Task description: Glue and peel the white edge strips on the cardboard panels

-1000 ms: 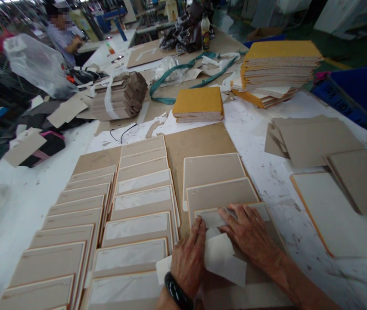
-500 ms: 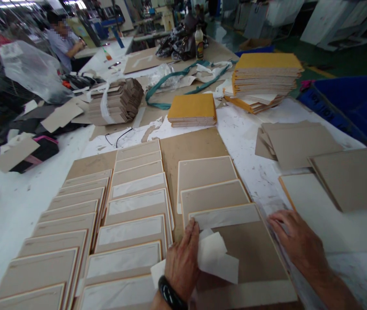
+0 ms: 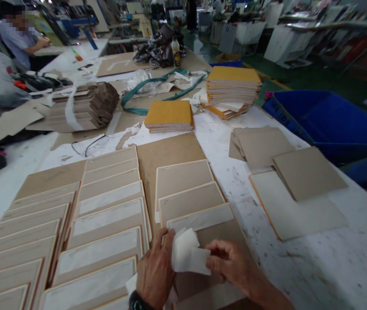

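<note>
My left hand [image 3: 157, 267] holds a small bunch of white paper pieces [image 3: 183, 245]. Its fingertips lie near the top edge of a brown board panel [image 3: 216, 234] that has a white strip along that edge. From the right, my right hand [image 3: 230, 265] pinches the corner of one paper piece [image 3: 199, 260] between thumb and finger. Part of the bunch is hidden behind my left hand. Just beyond lie further cream-edged panels [image 3: 185, 176], overlapping in a row.
Overlapping panels [image 3: 102, 234] run in rows on the left over a brown backing board [image 3: 173, 146]. Yellow-topped stacks [image 3: 169, 112] stand behind. Loose brown boards [image 3: 309, 170] and a blue bin [image 3: 325, 116] are at the right. A person [image 3: 22, 38] sits far left.
My right hand has moved left from the panel's right edge and now pinches a paper piece by my left hand. The view has swung to the right.
</note>
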A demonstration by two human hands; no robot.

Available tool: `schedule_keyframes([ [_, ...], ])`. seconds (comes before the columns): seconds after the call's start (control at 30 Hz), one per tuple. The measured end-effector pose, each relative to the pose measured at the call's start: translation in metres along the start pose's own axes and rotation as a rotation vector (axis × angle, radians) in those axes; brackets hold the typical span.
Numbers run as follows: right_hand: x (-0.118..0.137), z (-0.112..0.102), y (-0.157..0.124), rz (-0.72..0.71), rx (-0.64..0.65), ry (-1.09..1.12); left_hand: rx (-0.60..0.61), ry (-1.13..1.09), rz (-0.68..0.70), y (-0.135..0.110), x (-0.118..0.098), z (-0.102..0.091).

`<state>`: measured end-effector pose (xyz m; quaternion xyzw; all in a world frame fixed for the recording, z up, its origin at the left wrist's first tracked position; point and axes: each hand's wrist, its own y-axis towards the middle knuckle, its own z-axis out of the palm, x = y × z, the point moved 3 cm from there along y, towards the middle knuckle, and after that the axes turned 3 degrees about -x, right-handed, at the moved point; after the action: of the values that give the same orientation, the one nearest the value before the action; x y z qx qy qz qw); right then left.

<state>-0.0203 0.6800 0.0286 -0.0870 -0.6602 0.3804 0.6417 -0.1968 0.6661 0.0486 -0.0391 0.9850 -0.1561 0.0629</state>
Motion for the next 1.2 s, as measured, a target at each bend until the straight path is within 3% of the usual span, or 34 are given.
schedule_keyframes([
  [0.27, 0.034, -0.022, 0.008, -0.221, -0.119, -0.352, 0.020, 0.008, -0.031, -0.002, 0.006, -0.010],
  [0.43, 0.054, -0.043, 0.043, -0.277, -0.117, -0.454, 0.020, 0.052, -0.141, -0.006, 0.031, -0.022],
  [0.6, 0.057, -0.061, 0.078, -0.278, -0.209, -0.482, 0.034, 0.035, -0.236, -0.010, 0.045, -0.029],
  [0.8, 0.055, -0.076, 0.090, -0.244, -0.236, -0.577, 0.050, -0.099, -0.111, 0.003, 0.028, -0.019],
  [0.97, 0.055, -0.081, 0.092, -0.218, -0.237, -0.552, 0.082, -0.036, 0.029, 0.030, 0.012, -0.005],
  [1.2, 0.049, -0.086, 0.098, -0.192, -0.279, -0.532, 0.136, -0.003, 0.063, 0.044, 0.009, 0.002],
])
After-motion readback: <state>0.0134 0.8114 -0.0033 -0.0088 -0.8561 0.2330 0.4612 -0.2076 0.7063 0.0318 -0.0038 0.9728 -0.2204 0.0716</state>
